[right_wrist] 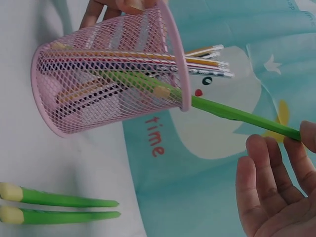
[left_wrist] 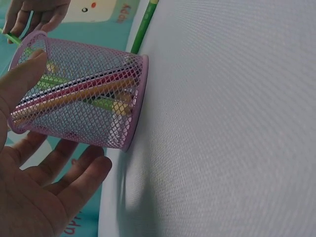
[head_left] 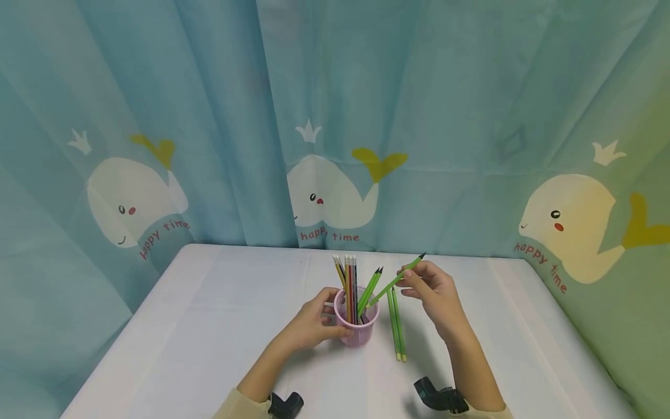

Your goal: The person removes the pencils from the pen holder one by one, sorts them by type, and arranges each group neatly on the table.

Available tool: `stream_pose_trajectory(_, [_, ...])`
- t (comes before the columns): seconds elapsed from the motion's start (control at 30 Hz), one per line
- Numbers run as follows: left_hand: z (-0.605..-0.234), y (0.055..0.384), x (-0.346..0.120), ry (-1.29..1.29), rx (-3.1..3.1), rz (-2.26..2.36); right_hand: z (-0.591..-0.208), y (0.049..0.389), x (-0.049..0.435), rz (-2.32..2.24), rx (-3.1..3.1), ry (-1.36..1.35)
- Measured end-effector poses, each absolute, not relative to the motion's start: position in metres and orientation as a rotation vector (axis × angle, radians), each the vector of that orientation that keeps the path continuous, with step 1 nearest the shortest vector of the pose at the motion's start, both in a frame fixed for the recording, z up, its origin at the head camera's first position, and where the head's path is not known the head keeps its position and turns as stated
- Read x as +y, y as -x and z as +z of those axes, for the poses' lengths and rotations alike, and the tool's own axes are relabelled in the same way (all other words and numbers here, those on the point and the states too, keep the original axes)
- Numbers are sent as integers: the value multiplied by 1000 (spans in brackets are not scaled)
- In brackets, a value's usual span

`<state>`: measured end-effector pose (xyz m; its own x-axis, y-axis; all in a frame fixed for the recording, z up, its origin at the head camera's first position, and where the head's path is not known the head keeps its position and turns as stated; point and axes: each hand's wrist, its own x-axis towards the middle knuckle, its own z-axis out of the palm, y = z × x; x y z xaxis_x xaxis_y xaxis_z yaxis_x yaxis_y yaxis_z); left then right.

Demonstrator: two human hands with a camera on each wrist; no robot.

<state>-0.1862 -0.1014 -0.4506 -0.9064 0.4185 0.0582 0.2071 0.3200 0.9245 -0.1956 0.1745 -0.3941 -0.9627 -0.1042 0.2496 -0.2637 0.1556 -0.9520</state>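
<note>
A pink mesh pencil cup (head_left: 356, 337) stands upright on the table. My left hand (head_left: 314, 323) holds it from the left, thumb near the front rim and fingers round the far side. Between thumb and fingertips, my right hand (head_left: 431, 291) pinches a green pencil (right_wrist: 247, 117) near its dark-tipped end. That pencil slants, its pale yellow end just inside the cup's mouth. Inside the cup stand several striped and dark pencils (head_left: 349, 291) with white erasers up, plus green pencils (head_left: 370, 290) with dark tips up.
Two more green pencils (head_left: 396, 331) lie side by side on the white table (head_left: 225, 326), right of the cup, yellow ends toward me. Behind the table hangs a blue-green curtain (head_left: 450, 105) printed with whales.
</note>
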Motion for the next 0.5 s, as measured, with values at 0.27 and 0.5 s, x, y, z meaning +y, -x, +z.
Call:
stream_pose_trajectory(0.27, [-451, 187, -103, -575, 2377, 1634, -388, 195, 181, 1964, -2216, -376])
stream_pose_trajectory(0.5, [-451, 186, -102, -583, 2368, 1637, -384, 193, 189, 2003, -2166, -335])
